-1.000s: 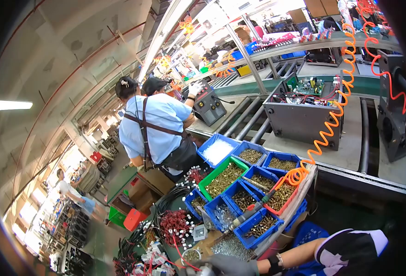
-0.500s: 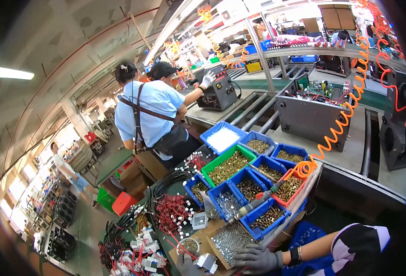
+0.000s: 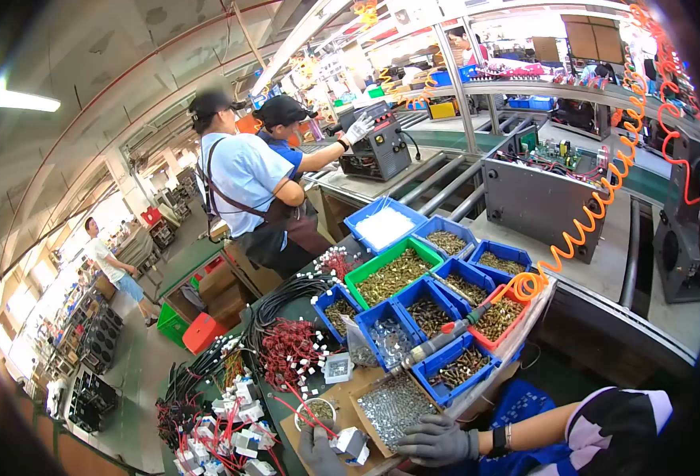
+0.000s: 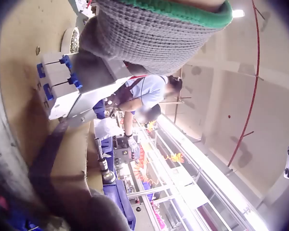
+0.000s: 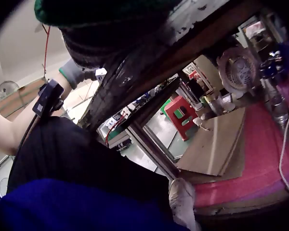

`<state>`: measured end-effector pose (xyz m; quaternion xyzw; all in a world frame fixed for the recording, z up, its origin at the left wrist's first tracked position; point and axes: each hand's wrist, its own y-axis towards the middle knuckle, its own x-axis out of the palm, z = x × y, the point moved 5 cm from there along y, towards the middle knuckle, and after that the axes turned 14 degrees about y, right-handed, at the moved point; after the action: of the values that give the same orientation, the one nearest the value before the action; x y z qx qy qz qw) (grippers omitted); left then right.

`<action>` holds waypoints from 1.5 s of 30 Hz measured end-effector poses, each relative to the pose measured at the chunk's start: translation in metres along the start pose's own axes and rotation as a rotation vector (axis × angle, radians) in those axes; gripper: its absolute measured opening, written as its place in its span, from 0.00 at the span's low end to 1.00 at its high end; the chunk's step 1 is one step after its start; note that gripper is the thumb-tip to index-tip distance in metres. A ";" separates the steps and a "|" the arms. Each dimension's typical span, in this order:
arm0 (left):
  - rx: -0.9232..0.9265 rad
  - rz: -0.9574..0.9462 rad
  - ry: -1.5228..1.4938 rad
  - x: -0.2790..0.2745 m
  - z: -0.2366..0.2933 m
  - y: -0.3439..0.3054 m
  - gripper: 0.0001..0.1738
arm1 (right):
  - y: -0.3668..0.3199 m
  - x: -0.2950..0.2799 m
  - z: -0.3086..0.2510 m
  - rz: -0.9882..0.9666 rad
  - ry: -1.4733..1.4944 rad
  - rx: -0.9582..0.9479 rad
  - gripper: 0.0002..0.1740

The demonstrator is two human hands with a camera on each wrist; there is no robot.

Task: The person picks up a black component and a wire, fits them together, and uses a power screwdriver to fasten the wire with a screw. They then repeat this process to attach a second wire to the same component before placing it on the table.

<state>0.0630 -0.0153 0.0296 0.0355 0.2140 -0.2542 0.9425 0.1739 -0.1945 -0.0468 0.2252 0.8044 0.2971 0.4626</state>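
My left hand (image 3: 320,451), in a grey knit glove, grips a white box-shaped electrical part (image 3: 351,445) with red wires, low in the head view. In the left wrist view this part (image 4: 62,89) shows blue terminals and a bare metal plate beside the glove (image 4: 149,36). My right hand (image 3: 437,441), also gloved, rests with fingers spread loosely at the near corner of a shallow cardboard tray (image 3: 355,403) of small silver metal pieces. A round white tub (image 3: 333,420) of small parts stands just beyond the left hand.
Blue bins (image 3: 425,366), a green bin (image 3: 350,278) and a red bin (image 3: 516,329) hold brass fittings. A power screwdriver (image 3: 437,343) lies across them. Red wire bundles (image 3: 286,345) and more white parts (image 3: 243,412) lie left. A coiled orange hose (image 3: 588,238) hangs right. Two people stand beyond.
My right hand has moved right, off the left hand's white part and onto the tray corner. The head view has shifted, and the person in light blue has turned.
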 end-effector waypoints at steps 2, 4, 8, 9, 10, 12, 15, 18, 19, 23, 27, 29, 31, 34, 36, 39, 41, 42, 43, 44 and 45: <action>-0.128 -0.010 -0.168 0.001 -0.003 0.000 0.20 | 0.000 -0.001 -0.001 0.010 0.002 0.002 0.19; -0.288 -0.058 -0.327 0.004 -0.014 0.003 0.20 | 0.001 -0.002 -0.002 0.024 -0.011 0.002 0.19; -0.102 -0.019 -0.020 0.001 -0.004 -0.001 0.20 | 0.001 -0.002 -0.002 0.015 -0.001 0.009 0.18; -0.048 -0.017 0.056 0.000 -0.002 0.000 0.20 | 0.001 -0.003 -0.002 0.010 -0.001 0.008 0.18; 0.006 -0.015 0.132 -0.001 -0.004 0.000 0.21 | 0.001 -0.003 -0.002 0.005 -0.001 0.008 0.18; 0.065 -0.009 0.197 -0.001 -0.010 0.000 0.21 | 0.000 -0.002 -0.002 0.007 0.015 0.010 0.18; -0.013 -0.042 0.052 0.002 -0.022 0.005 0.22 | 0.000 -0.003 -0.002 0.006 0.012 0.016 0.19; -0.191 -0.109 -0.226 0.004 -0.018 0.004 0.22 | -0.002 -0.001 0.000 0.001 0.011 0.025 0.19; -0.184 -0.093 -0.257 0.006 -0.011 0.001 0.23 | -0.003 0.000 0.000 0.000 0.012 0.028 0.19; 0.003 -0.041 -0.100 0.006 -0.002 -0.002 0.24 | -0.003 0.000 0.001 -0.007 0.010 0.026 0.19; -0.072 -0.066 -0.223 0.010 -0.008 0.000 0.24 | -0.004 -0.001 0.001 -0.010 0.022 0.023 0.19; -0.146 -0.123 -0.277 0.011 -0.020 0.003 0.22 | -0.005 0.000 0.001 -0.013 0.032 0.019 0.19; -0.135 -0.139 -0.250 0.010 -0.034 0.008 0.20 | -0.007 0.002 0.003 -0.016 0.049 0.020 0.20; -0.030 -0.070 -0.256 0.015 -0.032 0.022 0.18 | -0.009 0.003 0.005 -0.040 0.045 0.036 0.20; -0.095 -0.024 -0.333 0.016 -0.021 0.017 0.17 | -0.009 0.004 0.005 -0.028 0.068 0.023 0.21; -0.213 -0.007 -0.405 0.017 0.014 0.003 0.16 | -0.012 0.006 0.006 -0.014 0.079 -0.038 0.23; -0.219 0.018 -0.416 0.016 0.012 0.006 0.15 | -0.012 0.006 0.006 0.004 0.077 -0.069 0.23; -0.223 0.032 -0.420 0.014 0.009 0.008 0.15 | -0.012 0.005 0.005 0.015 0.078 -0.072 0.23; -0.228 0.046 -0.424 0.013 0.005 0.010 0.14 | -0.011 0.005 0.004 0.027 0.079 -0.075 0.23; -0.233 0.061 -0.428 0.011 0.000 0.013 0.14 | -0.011 0.005 0.004 0.031 0.077 -0.075 0.23; -0.175 0.070 -0.416 0.009 -0.018 0.023 0.14 | -0.011 0.006 0.003 0.034 0.076 -0.075 0.23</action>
<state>0.0745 0.0032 0.0085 -0.0922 0.0351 -0.2035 0.9741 0.1732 -0.1980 -0.0590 0.2100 0.8057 0.3431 0.4347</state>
